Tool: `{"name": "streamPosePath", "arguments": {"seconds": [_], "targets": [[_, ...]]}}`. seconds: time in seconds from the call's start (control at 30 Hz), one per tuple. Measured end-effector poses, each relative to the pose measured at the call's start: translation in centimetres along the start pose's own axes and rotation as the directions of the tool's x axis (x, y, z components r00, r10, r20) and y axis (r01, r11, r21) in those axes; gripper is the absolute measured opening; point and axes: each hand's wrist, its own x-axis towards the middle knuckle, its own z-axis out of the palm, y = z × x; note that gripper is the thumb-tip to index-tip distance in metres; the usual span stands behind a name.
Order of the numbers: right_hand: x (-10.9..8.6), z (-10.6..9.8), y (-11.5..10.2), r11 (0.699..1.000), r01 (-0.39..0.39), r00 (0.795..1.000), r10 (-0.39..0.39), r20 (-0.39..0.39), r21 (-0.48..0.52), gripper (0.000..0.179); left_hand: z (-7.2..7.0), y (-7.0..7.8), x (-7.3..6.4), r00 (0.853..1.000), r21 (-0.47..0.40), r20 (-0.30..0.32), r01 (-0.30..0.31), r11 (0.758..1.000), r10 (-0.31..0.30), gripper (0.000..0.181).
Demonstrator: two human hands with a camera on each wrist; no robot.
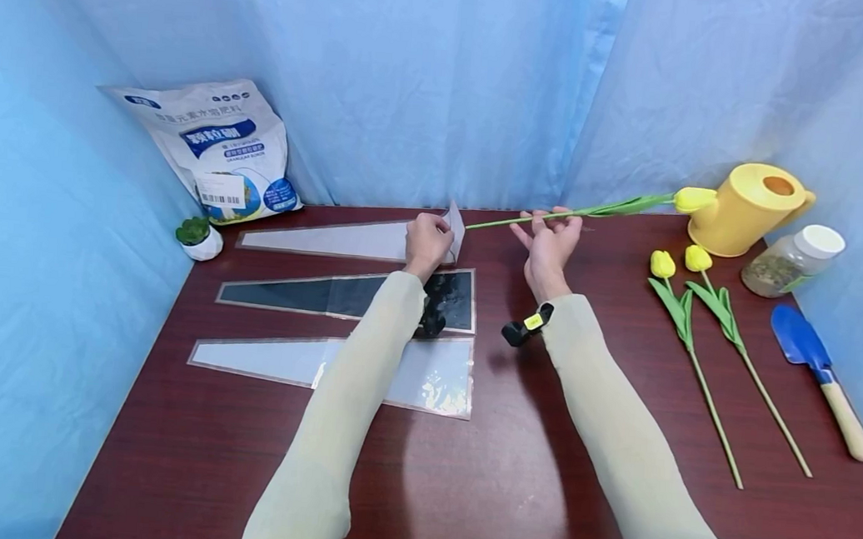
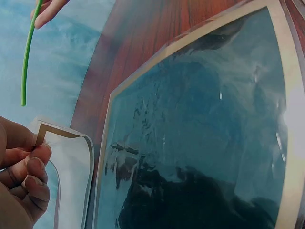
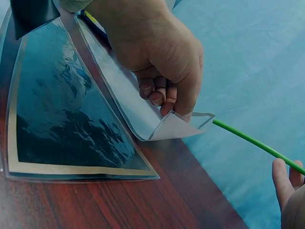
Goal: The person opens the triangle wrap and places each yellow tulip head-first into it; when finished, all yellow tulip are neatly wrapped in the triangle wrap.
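My left hand (image 1: 427, 242) pinches the wide end of the farthest white flower sleeve (image 1: 343, 239), and its edge curls up off the table. In the right wrist view, the lifted flap (image 3: 176, 128) folds back beneath the fingertips. My right hand (image 1: 551, 246) holds a yellow tulip (image 1: 631, 205) by its green stem, bloom pointing right. The cut end of the stem (image 3: 238, 132) is right at the raised sleeve edge. Nearer me lie a black sleeve (image 1: 287, 292) and another white sleeve (image 1: 267, 357), both flat, partly hidden by my left arm.
At right, two yellow tulips (image 1: 696, 355) lie near a blue trowel (image 1: 802, 337), a white-lidded jar (image 1: 781, 265) and a yellow watering can (image 1: 739, 216). A fertilizer bag (image 1: 214, 150) and a small potted plant (image 1: 202, 241) stand back left. Blue curtains (image 1: 430, 77) border the table.
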Motion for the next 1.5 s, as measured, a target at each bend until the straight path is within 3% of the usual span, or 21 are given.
{"name": "streamPosePath", "arguments": {"seconds": [0.33,0.6,0.8,1.03,1.27,1.5], "targets": [[0.0,1.2,0.9,0.995,0.021,1.000,-0.020,0.010,-0.101,0.023,0.0,0.2,-0.2,1.000,-0.004,-0.006,-0.016,1.000,0.016,0.017],[0.2,1.2,2.0,0.971,0.035,0.999,-0.032,0.018,-0.235,0.022,-0.2,0.7,-0.3,1.000,-0.015,-0.012,-0.023,1.000,0.023,0.016],[0.1,1.1,2.4,0.964,0.034,0.999,-0.031,0.013,-0.262,0.032,-0.1,1.0,-0.2,0.999,-0.028,-0.018,-0.037,0.999,0.036,0.017],[-0.3,0.9,2.2,0.924,0.057,0.998,-0.048,0.032,-0.379,0.044,0.1,1.2,-0.3,0.997,-0.024,-0.038,-0.069,0.997,0.068,0.018],[-0.3,0.8,1.7,0.954,0.070,0.997,-0.056,0.057,-0.291,0.018,0.1,1.2,-0.4,0.994,-0.009,-0.053,-0.098,0.995,0.098,0.019],[0.0,0.9,1.6,0.949,0.083,0.997,-0.079,0.028,-0.305,0.028,0.1,1.6,-0.4,0.993,-0.007,-0.047,-0.110,0.994,0.110,0.019]]}}
